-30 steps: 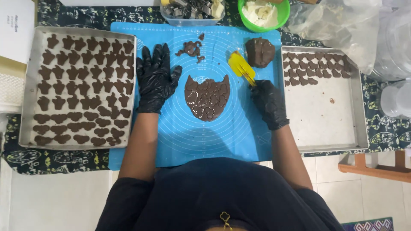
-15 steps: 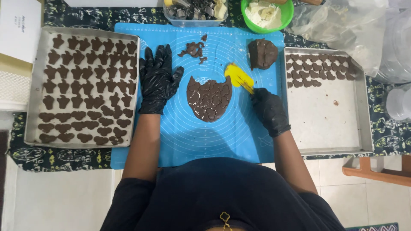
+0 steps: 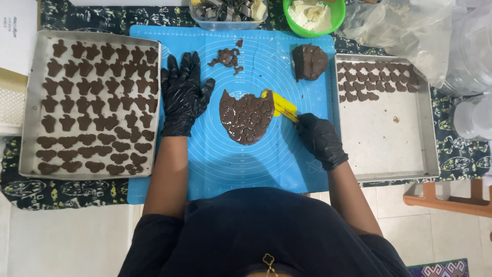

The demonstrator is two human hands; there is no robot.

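Note:
A flat sheet of rolled chocolate dough (image 3: 247, 116), scored with cut shapes, lies in the middle of a blue silicone mat (image 3: 225, 164). My right hand (image 3: 320, 139), in a black glove, grips a yellow scraper (image 3: 279, 104) whose blade touches the sheet's right edge. My left hand (image 3: 183, 95), also gloved in black, rests flat on the mat with fingers spread, just left of the sheet and apart from it. A lump of dough (image 3: 309, 61) and some dough scraps (image 3: 226, 57) sit at the mat's far side.
A metal tray (image 3: 32, 102) on the left is filled with several rows of cut chocolate shapes. A second tray (image 3: 389, 138) on the right holds shapes only along its far end. A clear box of metal cutters (image 3: 225, 11), a green bowl (image 3: 335, 18) and plastic bags (image 3: 410, 25) stand behind.
My right hand has slid the yellow scraper leftward up to the dough sheet's right edge. The left hand stays flat on the mat.

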